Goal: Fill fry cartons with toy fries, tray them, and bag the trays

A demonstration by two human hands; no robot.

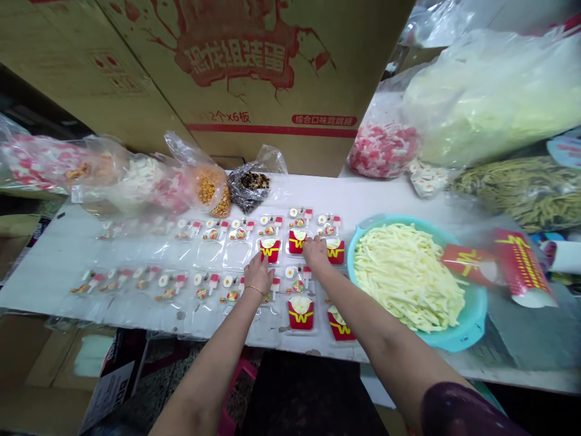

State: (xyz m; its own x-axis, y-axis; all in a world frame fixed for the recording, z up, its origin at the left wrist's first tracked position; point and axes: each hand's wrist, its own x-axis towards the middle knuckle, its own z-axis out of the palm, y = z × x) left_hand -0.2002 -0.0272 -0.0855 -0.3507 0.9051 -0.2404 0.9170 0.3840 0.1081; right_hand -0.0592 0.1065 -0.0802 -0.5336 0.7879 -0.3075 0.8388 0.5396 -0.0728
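Clear plastic trays holding small toy foods lie in two rows on a white table. My left hand [258,277] reaches to the far row, fingers bent at the lower edge of a small red fries box [269,251] with a yellow mark. My right hand [315,251] has its fingers curled at the right side of another red fries box [297,242]; its fingertips are partly hidden. A third fries box [336,253] sits just right of that hand. In the near row, two more fries boxes, one [301,313] upright and one [340,327] partly behind my right forearm, rest in trays.
A turquoise basin [474,330] of pale fry-shaped strips stands at the right, with stacked red box sleeves [521,266] over its edge. Bags of small pieces, including a dark-filled bag [249,184], line the back. A large carton [272,72] rises behind them.
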